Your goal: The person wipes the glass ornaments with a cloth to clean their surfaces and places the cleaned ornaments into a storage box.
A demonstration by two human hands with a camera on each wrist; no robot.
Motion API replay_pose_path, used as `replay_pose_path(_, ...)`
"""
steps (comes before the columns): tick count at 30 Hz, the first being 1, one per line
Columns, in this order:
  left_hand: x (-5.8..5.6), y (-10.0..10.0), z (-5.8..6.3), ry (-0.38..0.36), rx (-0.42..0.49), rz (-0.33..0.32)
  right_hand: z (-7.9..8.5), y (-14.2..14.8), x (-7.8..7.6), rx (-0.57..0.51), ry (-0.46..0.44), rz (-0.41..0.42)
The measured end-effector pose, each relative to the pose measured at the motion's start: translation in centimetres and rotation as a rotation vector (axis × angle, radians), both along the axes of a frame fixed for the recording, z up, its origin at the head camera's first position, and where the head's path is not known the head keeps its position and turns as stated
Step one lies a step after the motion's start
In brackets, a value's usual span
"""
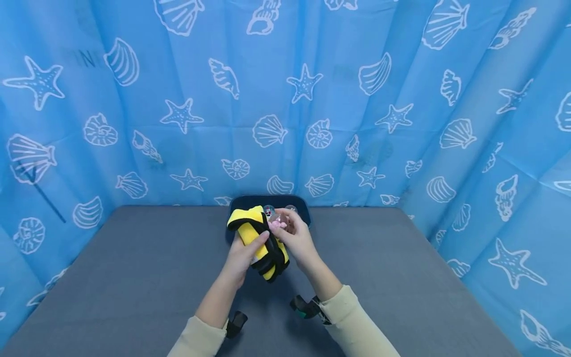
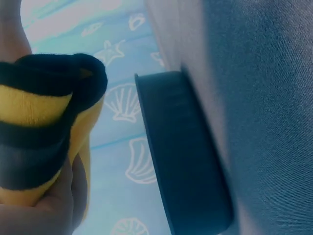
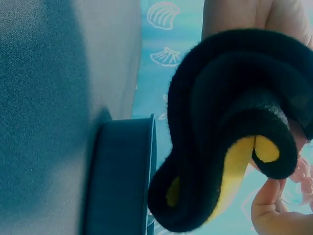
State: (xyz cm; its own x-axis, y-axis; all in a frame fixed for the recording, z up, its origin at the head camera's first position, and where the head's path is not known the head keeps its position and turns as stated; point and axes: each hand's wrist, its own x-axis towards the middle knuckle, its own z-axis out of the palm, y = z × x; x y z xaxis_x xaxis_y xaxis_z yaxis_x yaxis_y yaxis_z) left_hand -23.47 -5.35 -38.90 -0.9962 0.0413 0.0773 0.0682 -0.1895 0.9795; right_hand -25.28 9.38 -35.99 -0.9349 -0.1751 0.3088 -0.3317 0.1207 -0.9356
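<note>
A folded yellow fabric piece with black edging (image 1: pixel 253 239) is in my left hand (image 1: pixel 238 258), its thumb lying across the front. My right hand (image 1: pixel 302 244) pinches a clear ball with a pink figure inside (image 1: pixel 277 222) at the fabric's right side. In the right wrist view, the fabric's curled black end (image 3: pixel 205 122) fills the middle, and pink pieces (image 3: pixel 304 177) show beside the right fingers. The left wrist view has the left fingers (image 2: pixel 58 205) wrapped under the bundle. Both hands are raised in front of a dark blue bin (image 1: pixel 308 214).
Inside the bin, beyond the hands, sit a clear ball with a dark and red figure (image 1: pixel 268 210) and another clear ball (image 1: pixel 291 208). A grey cloth-covered table (image 1: pixel 169 277) lies below. Behind it hangs a blue shell-print curtain (image 1: pixel 276 89).
</note>
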Motion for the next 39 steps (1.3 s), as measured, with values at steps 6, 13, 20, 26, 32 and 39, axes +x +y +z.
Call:
replay_pose_path(6, 0.1, 0.3, -0.2, 0.011, 0.026, 0.097, 0.2, -0.2, 0.4, 0.013, -0.006, 0.025)
replay_pose_path(13, 0.4, -0.4, 0.1, -0.059, 0.048, 0.130, 0.1, 0.2, 0.1, -0.115, -0.121, 0.056)
replay_pose_path(20, 0.4, -0.9, 0.7, -0.091, 0.110, 0.071, 0.2, 1.3, 0.0, -0.145, -0.102, 0.144)
replay_pose_path(26, 0.5, -0.7, 0.4, -0.077, 0.121, -0.003, 0.1, 1.6, -0.2, -0.060, -0.043, 0.262)
replay_pose_path(32, 0.5, -0.4, 0.0, -0.066, 0.155, 0.131, 0.1, 0.9, 0.0, 0.091, -0.004, 0.211)
replay_pose_path(39, 0.7, -0.4, 0.1, -0.030, 0.079, 0.172, 0.0, 0.0, 0.0, 0.151, 0.013, 0.039)
